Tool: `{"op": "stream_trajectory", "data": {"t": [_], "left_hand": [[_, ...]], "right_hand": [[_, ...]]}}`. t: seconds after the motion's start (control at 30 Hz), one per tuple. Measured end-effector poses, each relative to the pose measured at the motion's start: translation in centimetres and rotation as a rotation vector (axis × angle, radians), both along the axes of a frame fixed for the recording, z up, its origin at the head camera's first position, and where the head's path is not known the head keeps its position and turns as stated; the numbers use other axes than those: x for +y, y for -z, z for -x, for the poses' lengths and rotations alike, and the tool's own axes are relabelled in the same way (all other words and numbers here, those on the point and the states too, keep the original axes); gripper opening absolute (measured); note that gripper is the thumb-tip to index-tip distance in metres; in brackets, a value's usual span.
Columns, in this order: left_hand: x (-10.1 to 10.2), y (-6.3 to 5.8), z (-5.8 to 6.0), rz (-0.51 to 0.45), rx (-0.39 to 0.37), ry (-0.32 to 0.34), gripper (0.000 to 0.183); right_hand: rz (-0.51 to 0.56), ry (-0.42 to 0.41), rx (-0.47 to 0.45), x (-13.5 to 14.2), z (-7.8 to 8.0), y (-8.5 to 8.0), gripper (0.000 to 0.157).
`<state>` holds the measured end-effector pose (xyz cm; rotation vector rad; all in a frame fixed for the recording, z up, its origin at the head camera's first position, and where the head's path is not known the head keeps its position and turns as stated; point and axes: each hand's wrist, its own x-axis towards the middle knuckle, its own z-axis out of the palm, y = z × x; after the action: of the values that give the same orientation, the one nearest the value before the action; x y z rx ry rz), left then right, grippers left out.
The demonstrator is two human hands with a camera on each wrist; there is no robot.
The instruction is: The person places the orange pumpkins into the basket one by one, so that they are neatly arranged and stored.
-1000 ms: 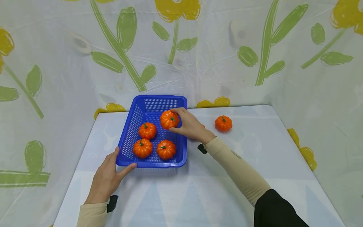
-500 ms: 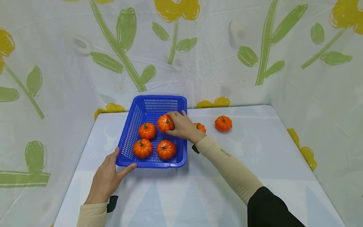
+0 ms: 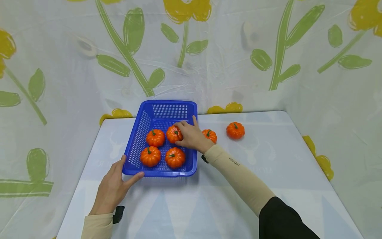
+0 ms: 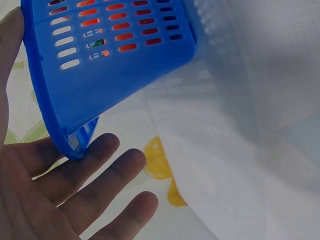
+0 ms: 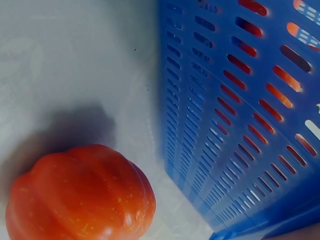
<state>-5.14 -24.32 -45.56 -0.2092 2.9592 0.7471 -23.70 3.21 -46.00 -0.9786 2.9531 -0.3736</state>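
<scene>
Pumpkin [image 3: 171, 134] in the right grip [image 3: 192, 136] is glossy, orange, ribbed, green-stemmed.

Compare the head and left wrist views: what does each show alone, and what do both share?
Only head: the right hand holding a pumpkin inside the blue basket, and two pumpkins on the table.

Only left wrist: the palm side of the left hand.

Both: the blue basket, the left hand, the table.
</scene>
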Motion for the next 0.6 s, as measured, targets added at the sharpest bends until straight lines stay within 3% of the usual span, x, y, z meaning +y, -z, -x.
{"op": "stream_trajectory", "data": {"t": [0.6], "left_hand": [[0.05, -0.04, 0.09, -0.005, -0.030, -0.006, 0.119]], "right_hand": [[-0.173, -0.005, 0.033, -0.10, -0.05, 0.43, 0.074]]}}
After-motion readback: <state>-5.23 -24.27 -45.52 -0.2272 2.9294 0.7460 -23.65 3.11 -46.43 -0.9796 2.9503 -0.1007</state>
